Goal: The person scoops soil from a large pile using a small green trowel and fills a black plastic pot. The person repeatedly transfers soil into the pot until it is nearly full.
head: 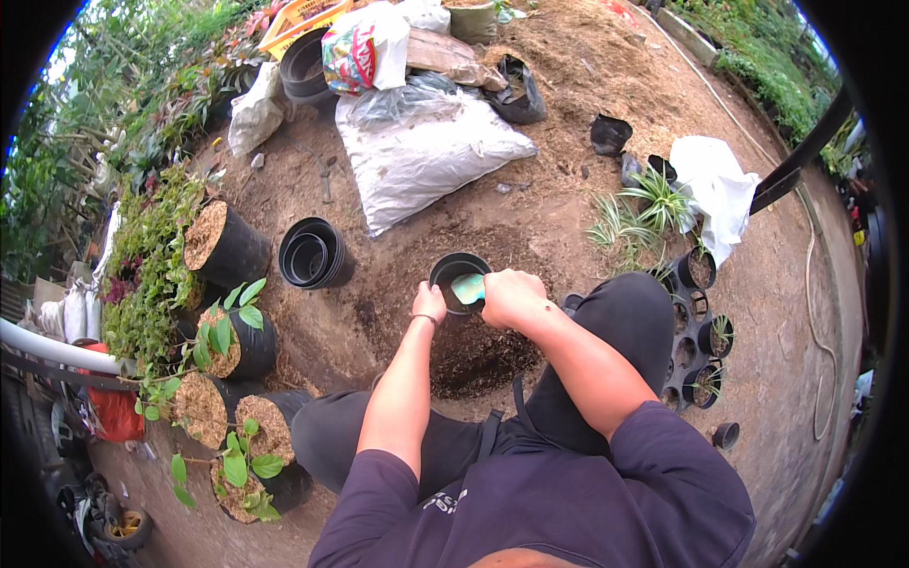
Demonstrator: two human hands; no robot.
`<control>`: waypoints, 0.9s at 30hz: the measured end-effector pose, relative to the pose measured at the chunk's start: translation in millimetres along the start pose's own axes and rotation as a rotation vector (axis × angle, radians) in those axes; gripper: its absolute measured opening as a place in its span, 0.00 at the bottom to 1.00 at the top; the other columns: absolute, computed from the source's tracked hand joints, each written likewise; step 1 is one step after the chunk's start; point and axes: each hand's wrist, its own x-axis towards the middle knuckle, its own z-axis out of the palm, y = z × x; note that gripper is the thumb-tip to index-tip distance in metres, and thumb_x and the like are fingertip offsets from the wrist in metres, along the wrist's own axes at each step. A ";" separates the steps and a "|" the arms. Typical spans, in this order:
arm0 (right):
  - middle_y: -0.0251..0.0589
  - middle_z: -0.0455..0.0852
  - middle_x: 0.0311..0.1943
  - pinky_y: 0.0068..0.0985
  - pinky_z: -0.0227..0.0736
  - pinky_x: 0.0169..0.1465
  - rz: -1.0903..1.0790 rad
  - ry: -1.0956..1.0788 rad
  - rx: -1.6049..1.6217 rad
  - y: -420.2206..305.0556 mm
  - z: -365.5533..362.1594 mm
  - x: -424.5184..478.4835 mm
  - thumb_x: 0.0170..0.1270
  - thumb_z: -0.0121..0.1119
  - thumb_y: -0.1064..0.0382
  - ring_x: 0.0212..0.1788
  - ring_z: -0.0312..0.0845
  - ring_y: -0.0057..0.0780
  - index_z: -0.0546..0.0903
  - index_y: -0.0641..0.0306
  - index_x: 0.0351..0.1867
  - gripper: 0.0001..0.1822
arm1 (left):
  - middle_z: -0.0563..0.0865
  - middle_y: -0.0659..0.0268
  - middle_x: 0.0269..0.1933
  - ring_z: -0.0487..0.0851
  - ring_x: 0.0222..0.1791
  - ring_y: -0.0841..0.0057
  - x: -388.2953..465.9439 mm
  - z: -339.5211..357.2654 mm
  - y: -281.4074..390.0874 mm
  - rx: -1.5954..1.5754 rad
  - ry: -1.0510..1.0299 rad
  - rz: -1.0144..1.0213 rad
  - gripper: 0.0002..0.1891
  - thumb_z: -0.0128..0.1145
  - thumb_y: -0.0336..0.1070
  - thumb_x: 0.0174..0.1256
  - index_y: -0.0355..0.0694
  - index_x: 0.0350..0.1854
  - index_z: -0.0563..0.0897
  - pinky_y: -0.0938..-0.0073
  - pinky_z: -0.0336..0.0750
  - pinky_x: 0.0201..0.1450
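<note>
My left hand (429, 304) grips the left rim of a round black plastic plant pot (460, 258) standing on the ground before me. In my right hand (514, 298) is a pale green hand trowel (469, 288), its blade inside the mouth of the pot. The fist hides the trowel's handle. Dark potting soil (476, 362) lies loose on the ground between the pot and my crossed legs. What fills the bottom of the pot is hard to make out.
Nested black pots (337, 266) stand at the left, near several black grow bags (241, 248) with leafy plants. A white woven sack (433, 156) lies ahead. At the right are spider plants (657, 199) and a pot tray (683, 351) with small potted seedlings.
</note>
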 end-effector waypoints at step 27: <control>0.47 0.84 0.42 0.34 0.74 0.50 -0.035 0.050 0.050 2.4 7.3 8.4 0.50 0.56 0.66 0.47 0.80 0.40 0.81 0.56 0.46 0.18 | 0.80 0.47 0.49 0.77 0.52 0.54 2.6 0.8 -1.8 -0.010 -0.004 -0.007 0.17 0.41 0.43 0.69 0.38 0.53 0.70 0.59 0.69 0.54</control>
